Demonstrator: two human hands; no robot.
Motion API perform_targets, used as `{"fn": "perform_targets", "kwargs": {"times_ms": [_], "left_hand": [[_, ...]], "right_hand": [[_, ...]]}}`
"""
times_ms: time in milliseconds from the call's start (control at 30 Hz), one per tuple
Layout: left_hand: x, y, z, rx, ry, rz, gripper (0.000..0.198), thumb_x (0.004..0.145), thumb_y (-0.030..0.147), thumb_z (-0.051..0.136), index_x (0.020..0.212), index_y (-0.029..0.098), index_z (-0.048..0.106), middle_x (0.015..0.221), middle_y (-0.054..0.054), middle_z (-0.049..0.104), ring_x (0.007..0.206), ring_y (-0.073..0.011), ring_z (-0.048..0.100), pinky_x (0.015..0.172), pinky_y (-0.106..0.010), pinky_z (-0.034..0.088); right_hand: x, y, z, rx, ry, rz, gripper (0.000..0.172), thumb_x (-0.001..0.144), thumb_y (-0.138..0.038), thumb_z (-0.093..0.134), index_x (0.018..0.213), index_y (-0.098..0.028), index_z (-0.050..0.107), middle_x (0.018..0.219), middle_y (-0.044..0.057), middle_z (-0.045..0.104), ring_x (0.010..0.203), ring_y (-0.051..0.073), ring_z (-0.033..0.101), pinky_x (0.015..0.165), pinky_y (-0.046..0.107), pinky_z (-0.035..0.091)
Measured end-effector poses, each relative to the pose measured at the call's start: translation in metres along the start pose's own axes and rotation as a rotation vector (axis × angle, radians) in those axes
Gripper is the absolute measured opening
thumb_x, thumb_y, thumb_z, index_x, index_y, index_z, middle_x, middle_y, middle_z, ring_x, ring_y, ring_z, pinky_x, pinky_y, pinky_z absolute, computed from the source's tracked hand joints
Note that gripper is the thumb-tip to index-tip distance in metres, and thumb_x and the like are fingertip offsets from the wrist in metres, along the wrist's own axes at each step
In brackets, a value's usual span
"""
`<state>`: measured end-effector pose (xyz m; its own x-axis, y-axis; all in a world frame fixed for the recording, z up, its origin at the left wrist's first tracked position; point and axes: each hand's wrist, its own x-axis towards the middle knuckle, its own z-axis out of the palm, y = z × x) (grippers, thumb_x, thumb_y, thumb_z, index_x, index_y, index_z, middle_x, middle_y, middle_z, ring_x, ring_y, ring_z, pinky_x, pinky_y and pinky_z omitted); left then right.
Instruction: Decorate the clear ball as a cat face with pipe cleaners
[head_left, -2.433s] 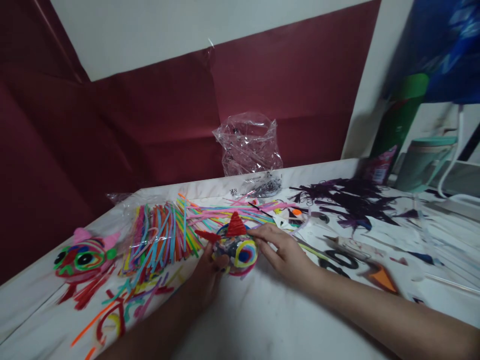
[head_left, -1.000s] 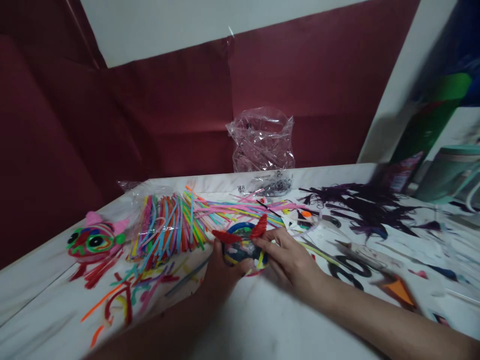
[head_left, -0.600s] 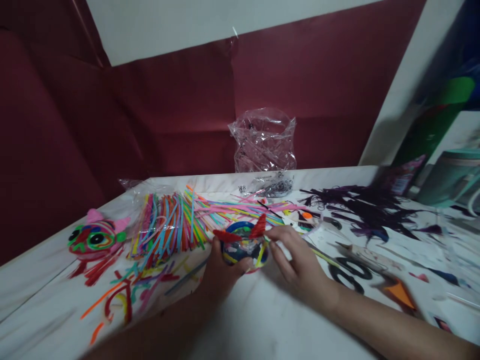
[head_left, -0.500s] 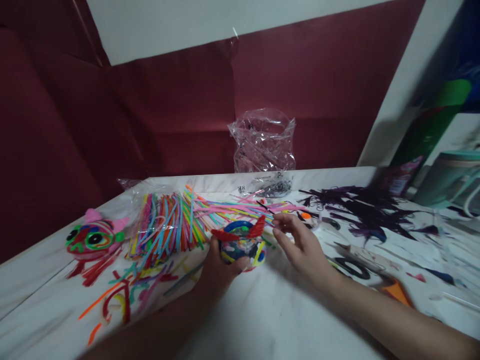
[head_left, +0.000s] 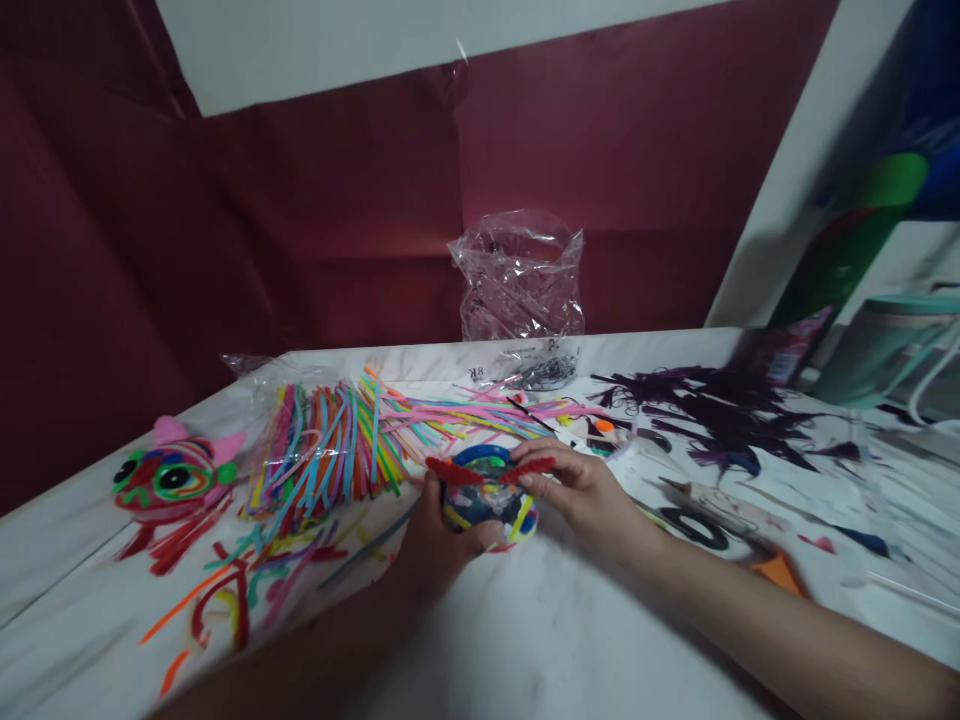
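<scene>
A round ball of coiled pipe cleaners [head_left: 486, 497], blue, yellow and red with two red pointed ears, sits between my hands on the white table [head_left: 540, 640]. My left hand [head_left: 437, 535] is closed round its left and underside. My right hand [head_left: 583, 489] has its fingers pinched on the ball's right red ear. Just behind lies a heap of loose coloured pipe cleaners [head_left: 352, 445].
A finished pipe-cleaner cat figure [head_left: 169, 480] lies at the left edge, with loose bent pieces [head_left: 240, 600] in front of it. A crumpled clear plastic bag [head_left: 517, 275] stands by the maroon wall. Dark purple strands [head_left: 705, 405], black scissors [head_left: 694, 525] and an orange scrap [head_left: 776, 570] lie to the right.
The ball has been turned over in my hands. My right hand let go and opened half a second ago, then came back and pinched the right red ear, pressing it flatter.
</scene>
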<state>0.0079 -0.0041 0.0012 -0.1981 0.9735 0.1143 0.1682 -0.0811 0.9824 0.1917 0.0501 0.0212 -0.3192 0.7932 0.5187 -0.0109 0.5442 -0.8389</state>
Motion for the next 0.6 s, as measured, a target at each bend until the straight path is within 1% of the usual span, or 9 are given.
{"fn": "perform_targets", "kwargs": {"times_ms": [133, 200, 233, 300, 367, 400, 467, 533, 600], "left_hand": [[-0.002, 0.002, 0.001, -0.018, -0.016, 0.01, 0.065, 0.051, 0.022, 0.076, 0.111, 0.019, 0.051, 0.101, -0.005, 0.069, 0.093, -0.0243, 0.064, 0.079, -0.031, 0.052], [-0.001, 0.001, 0.0, -0.009, 0.006, 0.003, 0.064, 0.05, 0.024, 0.077, 0.109, 0.018, 0.051, 0.1, -0.006, 0.068, 0.093, -0.0242, 0.064, 0.08, -0.031, 0.051], [0.001, 0.001, 0.0, -0.001, 0.032, -0.011, 0.062, 0.05, 0.025, 0.077, 0.106, 0.018, 0.052, 0.098, -0.006, 0.068, 0.092, -0.0243, 0.064, 0.079, -0.031, 0.051], [0.004, -0.001, -0.002, -0.006, 0.088, -0.048, 0.055, 0.051, 0.028, 0.076, 0.1, 0.018, 0.054, 0.094, -0.006, 0.068, 0.088, -0.0237, 0.063, 0.077, -0.031, 0.05], [0.009, -0.004, -0.004, -0.039, 0.109, -0.079, 0.047, 0.055, 0.032, 0.072, 0.097, 0.018, 0.055, 0.089, -0.004, 0.068, 0.084, -0.0219, 0.063, 0.075, -0.031, 0.05], [0.012, -0.006, -0.005, -0.056, 0.114, -0.087, 0.045, 0.058, 0.033, 0.07, 0.097, 0.018, 0.055, 0.089, -0.004, 0.067, 0.083, -0.0209, 0.063, 0.075, -0.03, 0.05], [0.016, -0.011, -0.008, -0.074, 0.129, -0.099, 0.045, 0.062, 0.036, 0.067, 0.101, 0.019, 0.055, 0.09, -0.004, 0.066, 0.083, -0.0198, 0.063, 0.075, -0.03, 0.05], [0.019, -0.016, -0.009, -0.097, 0.14, -0.11, 0.049, 0.064, 0.038, 0.066, 0.106, 0.018, 0.054, 0.092, -0.005, 0.066, 0.084, -0.0201, 0.063, 0.076, -0.031, 0.049], [0.021, -0.019, -0.01, -0.142, 0.113, -0.106, 0.051, 0.064, 0.041, 0.066, 0.107, 0.018, 0.054, 0.094, -0.006, 0.067, 0.086, -0.0213, 0.064, 0.077, -0.032, 0.05]], "right_hand": [[-0.001, -0.003, 0.002, 0.017, 0.005, 0.01, 0.023, 0.072, -0.046, 0.071, 0.07, -0.023, 0.072, 0.09, 0.007, 0.069, 0.091, 0.022, 0.062, 0.086, 0.038, 0.048], [-0.001, -0.005, 0.004, 0.113, 0.001, 0.082, 0.023, 0.07, -0.043, 0.073, 0.082, -0.024, 0.072, 0.095, 0.006, 0.069, 0.091, 0.022, 0.062, 0.084, 0.037, 0.048], [-0.001, -0.004, 0.004, 0.18, 0.01, 0.129, 0.028, 0.069, -0.042, 0.074, 0.091, -0.024, 0.07, 0.099, 0.006, 0.068, 0.091, 0.022, 0.061, 0.083, 0.036, 0.048], [-0.002, -0.001, 0.005, 0.291, 0.078, 0.222, 0.036, 0.068, -0.039, 0.073, 0.101, -0.025, 0.066, 0.102, 0.004, 0.067, 0.087, 0.019, 0.06, 0.078, 0.033, 0.048], [-0.001, 0.004, 0.005, 0.299, 0.188, 0.287, 0.024, 0.07, -0.035, 0.069, 0.089, -0.022, 0.066, 0.083, 0.001, 0.066, 0.074, 0.016, 0.057, 0.069, 0.029, 0.045], [-0.001, 0.007, 0.004, 0.273, 0.236, 0.314, 0.016, 0.07, -0.034, 0.066, 0.079, -0.02, 0.065, 0.071, -0.001, 0.062, 0.066, 0.014, 0.053, 0.064, 0.027, 0.042], [-0.001, 0.011, 0.004, 0.212, 0.284, 0.36, 0.014, 0.071, -0.033, 0.062, 0.066, -0.019, 0.061, 0.053, -0.004, 0.049, 0.055, 0.012, 0.044, 0.056, 0.026, 0.036], [-0.002, 0.013, 0.006, 0.177, 0.271, 0.367, 0.017, 0.071, -0.035, 0.062, 0.067, -0.019, 0.06, 0.053, -0.005, 0.046, 0.053, 0.012, 0.042, 0.054, 0.026, 0.035], [-0.004, 0.014, 0.01, 0.161, 0.227, 0.338, 0.025, 0.068, -0.04, 0.068, 0.082, -0.02, 0.062, 0.064, -0.002, 0.054, 0.062, 0.015, 0.05, 0.059, 0.028, 0.041]]}}
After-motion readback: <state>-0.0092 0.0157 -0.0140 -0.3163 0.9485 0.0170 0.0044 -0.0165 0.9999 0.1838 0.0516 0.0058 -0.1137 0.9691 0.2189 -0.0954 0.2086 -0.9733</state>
